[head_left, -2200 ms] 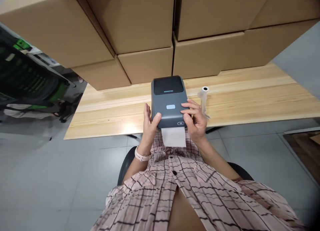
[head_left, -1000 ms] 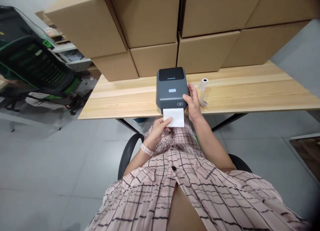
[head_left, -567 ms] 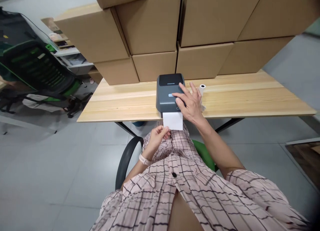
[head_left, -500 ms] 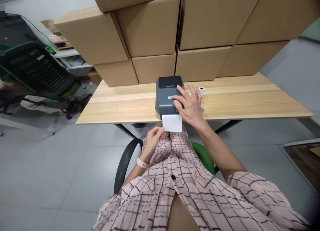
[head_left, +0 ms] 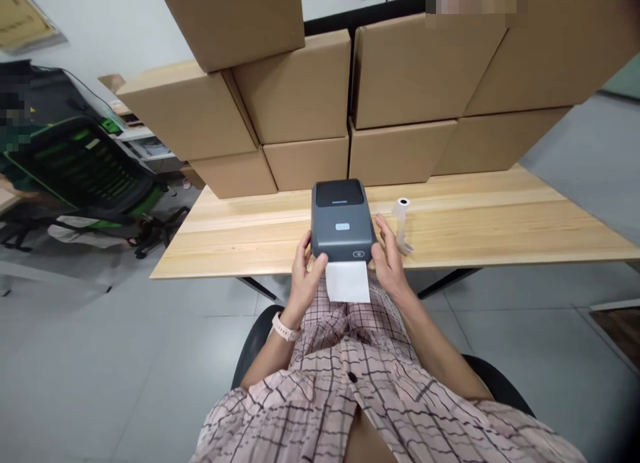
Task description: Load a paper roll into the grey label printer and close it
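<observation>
A dark grey label printer (head_left: 342,223) sits at the near edge of a light wooden table (head_left: 500,223). A white blank label (head_left: 347,282) hangs out of its front slot, over the table edge. My left hand (head_left: 306,273) grips the printer's left side, thumb on the front corner. My right hand (head_left: 388,261) grips the printer's right side. A small white paper roll core (head_left: 401,221) stands upright just right of the printer, beside my right fingers.
Stacked cardboard boxes (head_left: 400,96) fill the back of the table behind the printer. A black and green office chair (head_left: 85,176) stands to the left, with a person partly in view beside it. Grey tiled floor lies below.
My right hand left the printer's top and went to its right side. My left hand let go of the label and took the printer's left side.
</observation>
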The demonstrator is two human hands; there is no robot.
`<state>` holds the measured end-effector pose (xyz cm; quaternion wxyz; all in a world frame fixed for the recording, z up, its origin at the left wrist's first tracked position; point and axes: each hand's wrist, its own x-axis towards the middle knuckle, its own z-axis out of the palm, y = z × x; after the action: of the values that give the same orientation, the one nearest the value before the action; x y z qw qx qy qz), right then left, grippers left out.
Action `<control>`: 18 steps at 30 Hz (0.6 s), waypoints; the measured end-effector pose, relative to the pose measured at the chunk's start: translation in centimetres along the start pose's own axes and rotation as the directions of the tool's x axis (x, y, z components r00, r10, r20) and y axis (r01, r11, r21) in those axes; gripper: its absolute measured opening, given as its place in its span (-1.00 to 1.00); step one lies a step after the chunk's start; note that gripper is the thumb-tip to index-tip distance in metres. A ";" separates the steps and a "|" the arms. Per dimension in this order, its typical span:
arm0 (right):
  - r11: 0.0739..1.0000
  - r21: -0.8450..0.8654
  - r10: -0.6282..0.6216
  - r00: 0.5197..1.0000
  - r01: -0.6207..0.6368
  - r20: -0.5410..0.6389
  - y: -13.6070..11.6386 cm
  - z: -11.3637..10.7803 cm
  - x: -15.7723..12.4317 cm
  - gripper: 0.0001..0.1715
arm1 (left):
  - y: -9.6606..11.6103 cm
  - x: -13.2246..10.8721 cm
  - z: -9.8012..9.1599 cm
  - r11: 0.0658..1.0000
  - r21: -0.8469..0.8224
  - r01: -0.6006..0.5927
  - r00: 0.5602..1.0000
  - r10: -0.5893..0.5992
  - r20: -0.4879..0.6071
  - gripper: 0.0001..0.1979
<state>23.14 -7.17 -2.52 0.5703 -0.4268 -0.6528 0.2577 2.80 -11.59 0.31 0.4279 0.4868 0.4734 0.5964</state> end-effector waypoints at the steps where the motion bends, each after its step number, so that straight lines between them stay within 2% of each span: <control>1: 0.998 0.043 0.047 0.999 -0.047 -0.019 0.5 0.3 -0.5 -0.29 | -0.4 0.0 0.1 1.000 0.002 0.007 1.000 -0.007 0.016 -0.16; 3: 0.992 0.082 0.094 0.995 -0.092 -0.032 1.0 0.8 -1.1 -0.29 | -0.9 0.0 0.1 1.000 0.023 0.002 1.000 -0.003 0.025 -0.15; 5: 0.995 0.065 0.084 0.995 -0.081 -0.049 1.2 1.2 -1.5 -0.30 | -1.2 -0.1 0.1 0.999 0.044 -0.002 0.999 0.000 0.034 -0.18; 8: 0.998 0.020 0.057 0.994 -0.056 -0.088 0.8 1.4 -1.6 -0.33 | -1.3 -0.5 0.3 0.999 0.038 0.006 0.999 -0.007 0.032 -0.20; 13: 0.994 0.020 0.112 0.987 -0.110 -0.112 0.0 1.7 -1.7 -0.28 | -2.0 -1.1 0.8 0.999 0.040 -0.008 1.000 0.007 0.015 -0.16; 15: 0.993 -0.012 0.111 0.986 -0.114 -0.125 -0.2 1.8 -1.7 -0.26 | -2.4 -1.1 0.6 0.993 0.106 -0.055 0.998 0.052 0.025 -0.20; 18: 0.994 -0.070 0.079 0.989 -0.089 -0.128 -0.6 1.5 -1.5 -0.24 | -2.8 -0.7 -0.1 0.944 0.265 -0.196 0.980 0.198 0.020 -0.29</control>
<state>21.55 -8.53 -3.17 0.5823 -0.4905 -0.6064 0.2293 2.96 -11.76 -2.53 0.2953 0.5826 0.4995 0.5691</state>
